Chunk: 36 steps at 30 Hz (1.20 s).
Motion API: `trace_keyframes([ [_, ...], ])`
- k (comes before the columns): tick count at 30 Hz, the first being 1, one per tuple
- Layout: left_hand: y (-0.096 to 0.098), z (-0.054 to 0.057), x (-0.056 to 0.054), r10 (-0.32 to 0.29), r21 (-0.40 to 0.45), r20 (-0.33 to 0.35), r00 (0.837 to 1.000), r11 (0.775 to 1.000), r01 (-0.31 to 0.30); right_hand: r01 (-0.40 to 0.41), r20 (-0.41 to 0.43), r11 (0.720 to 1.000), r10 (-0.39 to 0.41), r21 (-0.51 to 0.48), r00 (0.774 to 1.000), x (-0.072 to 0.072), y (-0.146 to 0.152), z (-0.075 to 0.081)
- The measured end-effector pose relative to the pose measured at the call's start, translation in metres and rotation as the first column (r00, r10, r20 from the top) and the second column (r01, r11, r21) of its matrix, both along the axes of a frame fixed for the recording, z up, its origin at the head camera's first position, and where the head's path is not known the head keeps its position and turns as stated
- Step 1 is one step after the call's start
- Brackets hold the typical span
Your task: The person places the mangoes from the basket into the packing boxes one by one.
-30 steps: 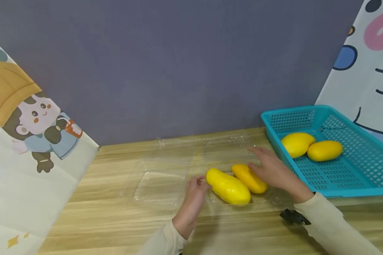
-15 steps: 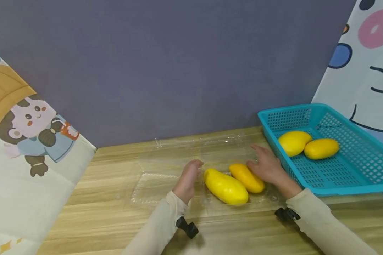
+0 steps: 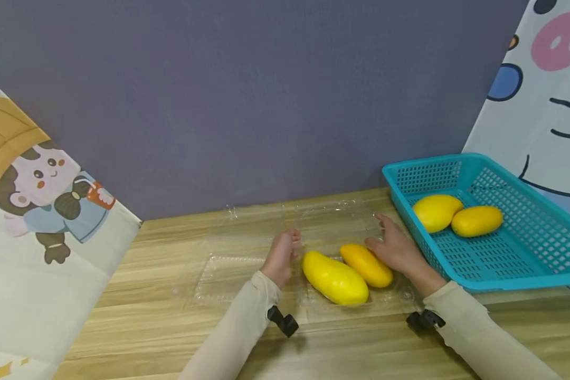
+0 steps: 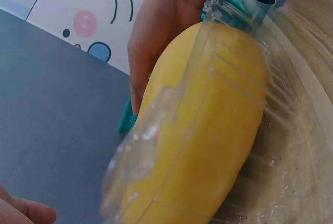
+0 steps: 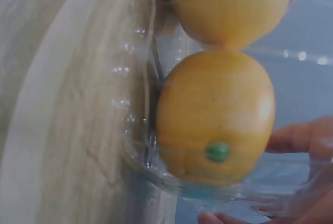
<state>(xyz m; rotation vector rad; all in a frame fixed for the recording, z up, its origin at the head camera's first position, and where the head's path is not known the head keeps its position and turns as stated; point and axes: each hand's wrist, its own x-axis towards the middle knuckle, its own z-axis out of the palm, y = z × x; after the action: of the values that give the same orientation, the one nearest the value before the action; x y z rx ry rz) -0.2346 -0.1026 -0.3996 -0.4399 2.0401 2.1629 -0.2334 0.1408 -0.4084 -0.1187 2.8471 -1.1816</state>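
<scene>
On the counter, the yellow fruit, then the orange fruit, in the clear box; long axes slant far-left to near-right. Left hand, fingers bent, hold unclear, left of the yellow; right hand, fingers loosely extended, gripping nothing, nearer the orange. Basket to the right.

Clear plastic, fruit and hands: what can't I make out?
Clear plastic: see-through, outline too faint in head view.
Left hand: fingertips hidden by its curl, head view.
Right hand: partly cut off by right wrist view's right edge.
Upper fruit: top cut off by that view's upper edge.
</scene>
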Motion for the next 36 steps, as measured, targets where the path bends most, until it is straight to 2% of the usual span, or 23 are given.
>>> trace_keyframes([
  [7, 0.0022, 0.0008, 0.0010, 0.067, -0.037, -0.035, 0.997, 0.997, -0.069, 0.021, -0.069, 0.992, -0.030, -0.128, 0.997, 0.0003, -0.0016, 0.0013],
  [12, 0.0011, 0.0001, 0.0008, 0.054, -0.029, -0.070, 0.996, 0.998, -0.057, 0.034, -0.100, 0.981, -0.054, -0.191, 0.994, -0.0007, -0.0010, 0.0013],
  [19, -0.0009, -0.0011, -0.0005, 0.027, -0.030, -0.075, 0.997, 0.999, -0.029, 0.041, -0.087, 0.974, -0.061, -0.222, 0.994, -0.0044, 0.0016, -0.0003],
  [31, -0.0019, -0.0005, -0.0039, 0.032, -0.032, -0.147, 0.989, 0.999, -0.037, 0.015, -0.140, 0.984, -0.041, -0.180, 0.989, -0.0014, 0.0047, -0.0004],
  [36, -0.0025, 0.0015, -0.0031, 0.049, -0.027, -0.162, 0.986, 0.998, -0.054, 0.018, -0.177, 0.976, -0.057, -0.218, 0.983, -0.0018, 0.0051, -0.0019],
])
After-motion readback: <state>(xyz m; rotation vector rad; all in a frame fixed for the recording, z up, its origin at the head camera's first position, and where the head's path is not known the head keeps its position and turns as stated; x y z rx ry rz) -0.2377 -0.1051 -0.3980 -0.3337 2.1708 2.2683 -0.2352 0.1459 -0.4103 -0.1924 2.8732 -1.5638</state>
